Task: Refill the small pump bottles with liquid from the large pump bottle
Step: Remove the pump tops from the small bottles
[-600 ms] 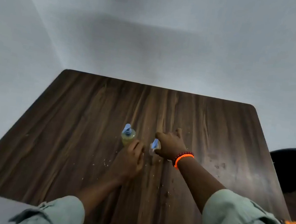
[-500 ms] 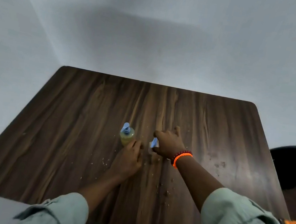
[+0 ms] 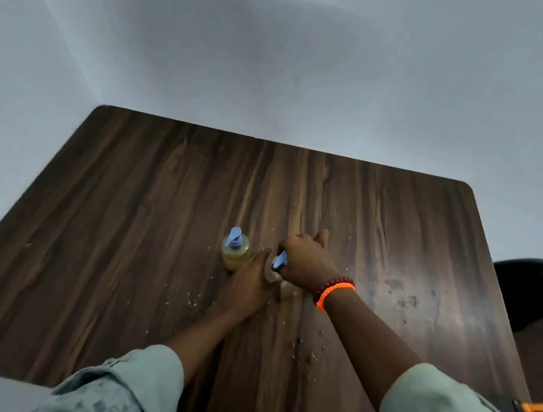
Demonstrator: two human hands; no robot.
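Observation:
A pump bottle [image 3: 235,251] with yellow liquid and a blue pump head stands near the middle of the dark wooden table [image 3: 123,221]. Just to its right a small clear pump bottle [image 3: 275,275] is mostly hidden between my hands. My left hand [image 3: 249,282] wraps around its body from the left. My right hand [image 3: 307,262] closes over its blue pump head [image 3: 280,260] from above. I wear an orange and a dark red bracelet on the right wrist.
Crumbs and small stains are scattered over the table near my arms and to the right [image 3: 403,296]. A dark chair [image 3: 538,293] sits beyond the right edge. Pale walls stand close behind the table and on the left.
My left hand has closed in around the small bottle. The camera has tilted slightly, with the table lower in view. The yellow bottle has not moved.

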